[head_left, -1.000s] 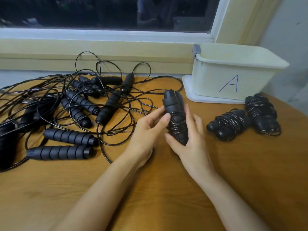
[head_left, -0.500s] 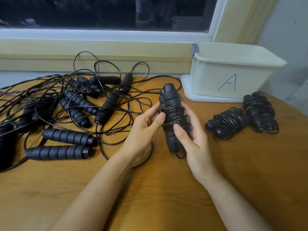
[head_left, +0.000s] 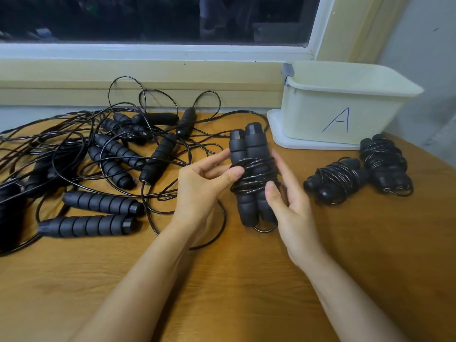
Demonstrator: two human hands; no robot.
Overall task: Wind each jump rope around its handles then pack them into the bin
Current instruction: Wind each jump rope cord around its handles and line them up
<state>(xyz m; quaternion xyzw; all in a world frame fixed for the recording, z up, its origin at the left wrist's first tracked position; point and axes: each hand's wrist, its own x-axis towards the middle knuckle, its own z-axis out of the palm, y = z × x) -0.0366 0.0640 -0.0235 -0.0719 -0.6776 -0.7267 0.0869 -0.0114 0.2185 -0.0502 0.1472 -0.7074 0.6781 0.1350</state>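
Note:
A pair of black jump-rope handles (head_left: 249, 149) stands nearly upright between my hands, with cord wound round the middle and a small loop at the bottom. My left hand (head_left: 201, 183) grips the handles from the left, its thumb pressed on the coils. My right hand (head_left: 287, 198) holds the bundle from the right, fingers behind it and thumb in front. Two wound rope bundles, one (head_left: 335, 180) and another (head_left: 385, 164), lie on the table to the right. The cream bin (head_left: 345, 104) marked "A" stands at the back right.
A tangle of unwound black ropes and ribbed handles (head_left: 103, 169) covers the left half of the wooden table (head_left: 246, 280). The bin's lid (head_left: 278, 134) lies under it. A window sill and a wall run along the back.
The handle pair has turned so both handles show side by side. My right thumb has come round to the front of the bundle. My left thumb stays on the coils.

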